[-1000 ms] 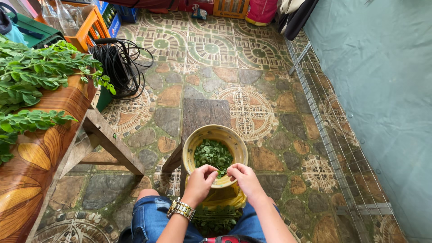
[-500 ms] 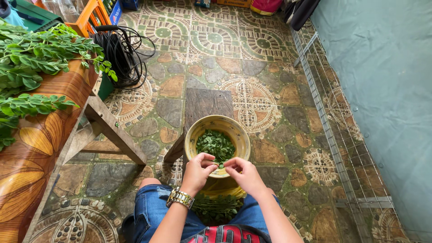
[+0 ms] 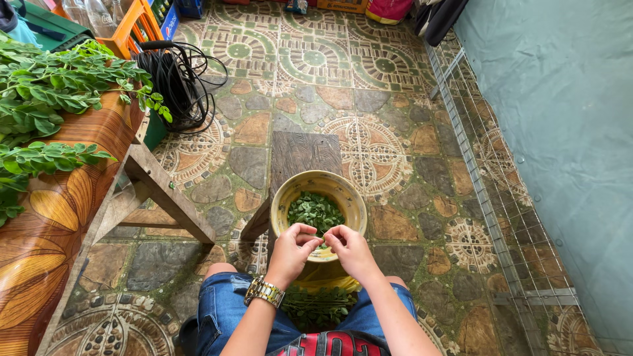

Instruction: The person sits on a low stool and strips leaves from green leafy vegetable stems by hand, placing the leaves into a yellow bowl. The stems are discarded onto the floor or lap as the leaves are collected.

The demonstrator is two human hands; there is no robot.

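Leaves (image 3: 315, 212), small and green, sit heaped in the yellow bowl (image 3: 354, 198), and that bowl stands on a low dark wooden stool (image 3: 304, 150) right in front of the person's knees. Starting at the far left: leafy green branches (image 3: 46, 86) sprawl over the counter (image 3: 59, 217) with its brown leaf-patterned cover, some stems hanging past the edge. Just beyond it, an orange crate (image 3: 135, 26) and a coil of black cable (image 3: 175, 82) lie on the patterned tile floor (image 3: 395, 158). Moving in, the left hand (image 3: 293, 250), gold watch (image 3: 264, 291) on the wrist, hovers over the bowl's near rim, its grip pinched shut, thumb against fingertips. Whatever it pinches is too small to make out for certain; a bit of green shows between the two hands. Right beside it, nearly touching, the right hand (image 3: 353, 249) mirrors the pose, grip also closed in a pinch over the rim. Below the hands, between the denim-clad thighs, lies a bunch of green stems (image 3: 316, 306) on something yellow. Further right, a wire mesh panel (image 3: 488, 198) leans along a grey-green tarp (image 3: 560, 118).
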